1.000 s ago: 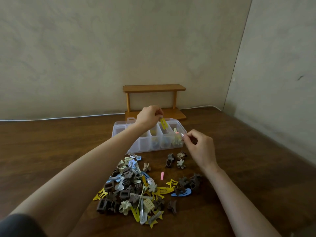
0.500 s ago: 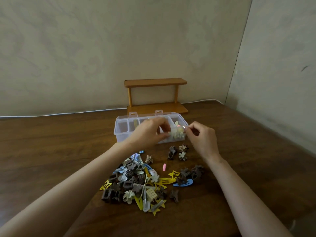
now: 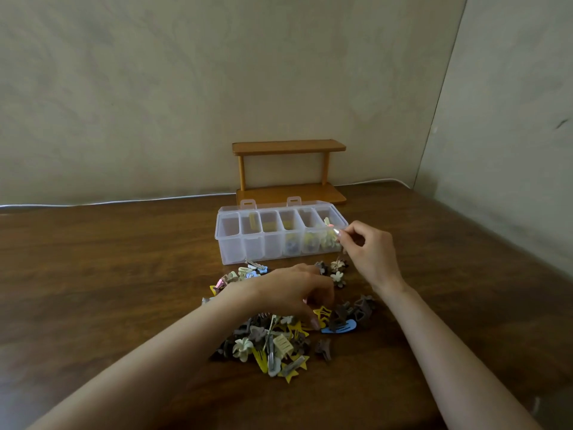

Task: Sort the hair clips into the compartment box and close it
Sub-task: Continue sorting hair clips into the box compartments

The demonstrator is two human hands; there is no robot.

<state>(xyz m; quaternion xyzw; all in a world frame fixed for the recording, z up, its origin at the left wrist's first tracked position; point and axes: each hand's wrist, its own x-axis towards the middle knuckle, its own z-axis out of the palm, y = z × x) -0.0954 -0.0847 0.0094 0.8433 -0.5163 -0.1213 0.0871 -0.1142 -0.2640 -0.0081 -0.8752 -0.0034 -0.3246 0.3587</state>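
Observation:
A clear compartment box [image 3: 235,246] stands open on the wooden table, its lid tipped back, with yellow and pale clips in several compartments. In front of it lies a heap of hair clips [image 3: 273,342] in brown, yellow, cream and blue. My left hand [image 3: 285,290] is down on the heap's far right side, its fingers curled round a small pink clip [image 3: 305,301]. My right hand [image 3: 369,252] hovers at the box's right end and pinches a small pale clip [image 3: 335,232] over the rightmost compartment. A few flower clips [image 3: 337,271] lie between my hands.
A small two-tier wooden shelf [image 3: 288,169] stands behind the box against the wall. A white cable [image 3: 124,201] runs along the table's back edge. A second wall closes in on the right. Bare table [image 3: 108,274] stretches to the left.
My left hand left the box, where it had a yellow clip, and dropped to the heap onto the pink clip. My right hand stayed at the box's right end.

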